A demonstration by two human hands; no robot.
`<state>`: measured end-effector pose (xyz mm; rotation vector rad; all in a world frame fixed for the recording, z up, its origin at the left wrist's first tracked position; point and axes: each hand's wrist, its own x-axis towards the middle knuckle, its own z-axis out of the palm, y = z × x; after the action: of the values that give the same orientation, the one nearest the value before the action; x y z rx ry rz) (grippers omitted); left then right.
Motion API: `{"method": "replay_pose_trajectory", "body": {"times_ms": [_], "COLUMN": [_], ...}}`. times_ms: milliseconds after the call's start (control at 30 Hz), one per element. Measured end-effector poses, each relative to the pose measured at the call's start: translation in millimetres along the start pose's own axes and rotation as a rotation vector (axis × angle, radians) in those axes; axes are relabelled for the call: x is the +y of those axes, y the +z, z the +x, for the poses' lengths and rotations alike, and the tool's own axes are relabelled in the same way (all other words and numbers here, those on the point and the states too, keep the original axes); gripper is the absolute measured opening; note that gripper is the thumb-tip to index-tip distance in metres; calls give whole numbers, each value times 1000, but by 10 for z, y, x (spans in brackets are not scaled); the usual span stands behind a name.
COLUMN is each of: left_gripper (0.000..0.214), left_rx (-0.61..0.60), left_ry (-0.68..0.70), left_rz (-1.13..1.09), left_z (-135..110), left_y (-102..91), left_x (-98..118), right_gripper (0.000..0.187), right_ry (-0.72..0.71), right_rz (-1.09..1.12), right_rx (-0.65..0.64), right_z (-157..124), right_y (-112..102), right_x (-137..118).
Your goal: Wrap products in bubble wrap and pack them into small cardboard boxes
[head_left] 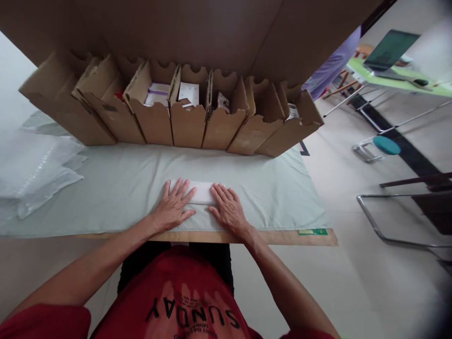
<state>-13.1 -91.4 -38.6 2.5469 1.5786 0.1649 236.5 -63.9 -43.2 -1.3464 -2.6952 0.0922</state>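
Note:
A flat white rectangular bundle (pixel 201 192), which looks like a bubble-wrapped packet, lies on the pale green cloth (pixel 116 188) near the table's front. My left hand (pixel 172 207) rests flat on its left end with the fingers spread. On the right end lies my right hand (pixel 228 207), palm down, fingers stretched out and close together. Both thumbs point inward, touching the cloth just in front of the bundle. What lies inside the wrapping cannot be seen.
Behind the hands stands a row of several cardboard bins (pixel 189 127), some holding small boxes. Clear plastic wrapping (pixel 49 165) is heaped at the left. To the right are a green table with a laptop (pixel 388 52), a teal stool (pixel 386 145) and part of a person in purple (pixel 332 66).

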Motion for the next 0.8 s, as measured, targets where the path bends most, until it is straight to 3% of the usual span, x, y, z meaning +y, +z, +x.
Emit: {"method": "replay_pose_trajectory", "body": {"times_ms": [200,300,433,533,600,700,800], "left_gripper": [60,55,26,18,18,34,48], "left_rx": [8,75,111,90,50,32,94], "left_ry": [-6,-4,-15,-113,-225,-415,-533], "left_rz": [32,38,-121,-486,-865,-1398,-1682], "left_z": [9,106,202,167,101,-15,-112], "left_y": [-106,-203,-398,-564,-625,-589,-459], "left_x": [-14,25,27,28,77,239,407], "right_gripper": [41,39,27,20,36,53,44], "right_ry": [-136,-186,-52,149,238,309,366], "right_rz": [-78,-67,185,624,996,1405,1492], "right_rx": [-24,-40,45,205,287,251,138], "right_z": [78,181,263,276,277,290,317], "right_y": [-164,-316,-670,-956,-1056,-980,-728], "right_x": [112,134,193,222,178,-29,-301]}}
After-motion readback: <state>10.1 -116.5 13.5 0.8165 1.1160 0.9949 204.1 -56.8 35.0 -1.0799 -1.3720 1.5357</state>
